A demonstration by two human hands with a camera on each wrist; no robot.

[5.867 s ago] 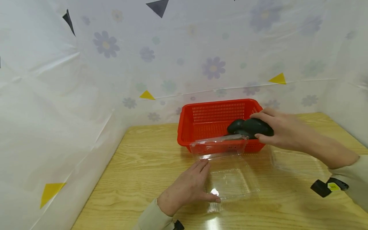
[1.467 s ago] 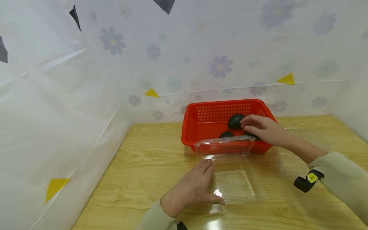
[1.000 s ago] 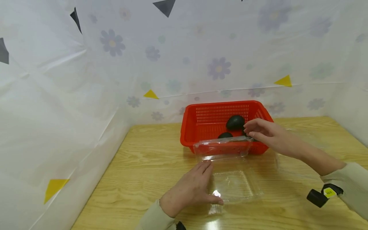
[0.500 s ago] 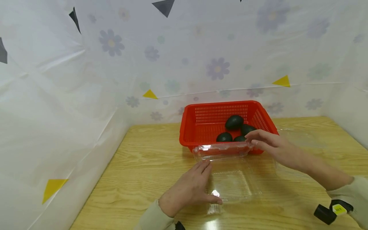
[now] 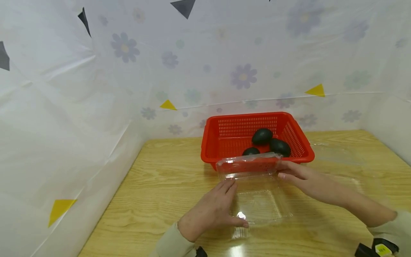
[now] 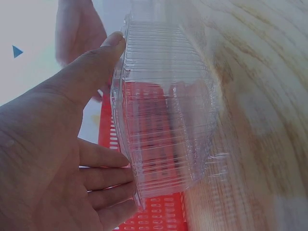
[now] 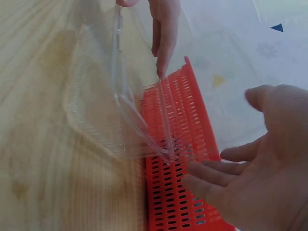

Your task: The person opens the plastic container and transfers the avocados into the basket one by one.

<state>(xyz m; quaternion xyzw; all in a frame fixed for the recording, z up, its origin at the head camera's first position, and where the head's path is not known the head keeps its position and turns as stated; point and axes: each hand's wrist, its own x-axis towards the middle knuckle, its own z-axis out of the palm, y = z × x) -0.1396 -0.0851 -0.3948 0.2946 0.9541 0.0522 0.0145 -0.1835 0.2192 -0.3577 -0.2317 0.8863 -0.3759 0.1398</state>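
Note:
A clear plastic clamshell container lies on the table with its lid raised against the front of a red basket. Along the container's left edge rests my left hand; in the left wrist view its thumb and straight fingers span the rim without curling round it. My right hand is by the lid's right end, fingers extended and holding nothing; whether they touch the plastic I cannot tell. Inside the basket, dark green avocados lie toward the right, partly hidden behind the lid.
Another clear plastic container lies to the right, partly behind my right forearm. Wood-grain table spreads out to the left. A white flowered sheet hangs behind the basket and along the sides.
Earlier my right hand gripped a dark avocado over the basket. It has let go of it there and drawn back down to the lid's right end. My left hand has stayed put.

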